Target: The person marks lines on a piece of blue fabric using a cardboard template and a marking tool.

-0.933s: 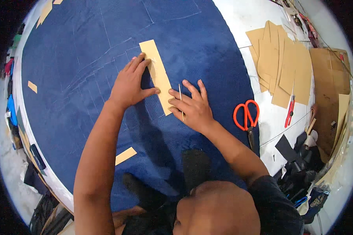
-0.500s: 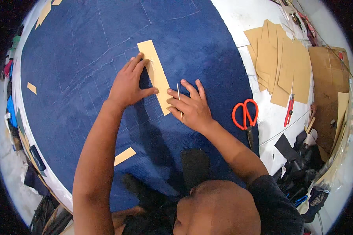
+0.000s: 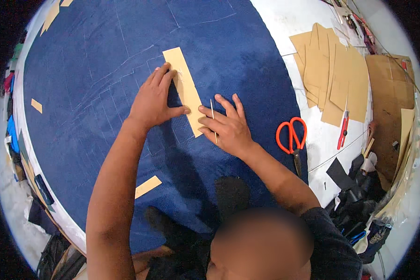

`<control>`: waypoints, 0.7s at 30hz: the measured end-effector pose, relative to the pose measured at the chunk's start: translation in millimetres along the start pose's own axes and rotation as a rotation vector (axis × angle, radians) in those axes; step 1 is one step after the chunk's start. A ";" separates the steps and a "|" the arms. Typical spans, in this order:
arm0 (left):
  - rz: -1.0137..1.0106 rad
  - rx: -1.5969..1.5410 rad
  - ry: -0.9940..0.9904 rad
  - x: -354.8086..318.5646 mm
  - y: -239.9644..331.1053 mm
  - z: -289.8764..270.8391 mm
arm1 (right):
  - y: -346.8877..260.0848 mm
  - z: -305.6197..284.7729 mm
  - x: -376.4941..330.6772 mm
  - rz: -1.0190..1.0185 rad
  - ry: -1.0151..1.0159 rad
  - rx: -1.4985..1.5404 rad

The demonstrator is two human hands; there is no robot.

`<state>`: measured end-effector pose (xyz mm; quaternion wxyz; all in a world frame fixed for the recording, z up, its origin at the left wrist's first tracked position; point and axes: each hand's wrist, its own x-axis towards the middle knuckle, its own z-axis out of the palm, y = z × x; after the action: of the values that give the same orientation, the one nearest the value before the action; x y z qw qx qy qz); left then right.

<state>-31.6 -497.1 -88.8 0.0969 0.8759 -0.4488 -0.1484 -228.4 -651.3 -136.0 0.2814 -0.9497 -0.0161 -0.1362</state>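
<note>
A long tan cardboard strip (image 3: 184, 84) lies slantwise on a large blue cloth (image 3: 247, 60) marked with fine pale lines. My left hand (image 3: 156, 97) presses on the strip's left edge, its fingertips near the far end and its thumb stretched out lower down, spread apart. At the strip's near end, my right hand (image 3: 228, 125) touches the cardboard with its fingertips while a thin pale stick (image 3: 212, 109) is held between its fingers. The other fingers of that hand reach out over the cloth. What the stick's ends look like is too small to tell.
Red-handled scissors (image 3: 292, 137) rest at the cloth's right edge. Beyond them are a red cutter (image 3: 344, 130) and a pile of tan cardboard pieces (image 3: 331, 74) on white tiles. A small cardboard strip (image 3: 148, 186) lies near my left forearm. Dark scraps (image 3: 352, 186) are heaped at right.
</note>
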 end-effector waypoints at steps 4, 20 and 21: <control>-0.011 0.015 0.002 0.7 0.8 1.6 | 0.1 0.4 -0.2 -0.005 -0.002 -0.002; 0.031 -0.061 0.067 -4.4 -5.4 8.0 | -0.6 -0.2 0.4 0.015 -0.036 -0.010; 0.032 -0.057 0.069 -4.4 -5.9 9.3 | 0.0 -0.4 -0.3 0.013 -0.031 -0.009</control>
<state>-32.8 -490.3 -98.6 0.1397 0.8700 -0.4549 -0.1291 -228.8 -651.5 -135.8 0.2777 -0.9531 -0.0138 -0.1194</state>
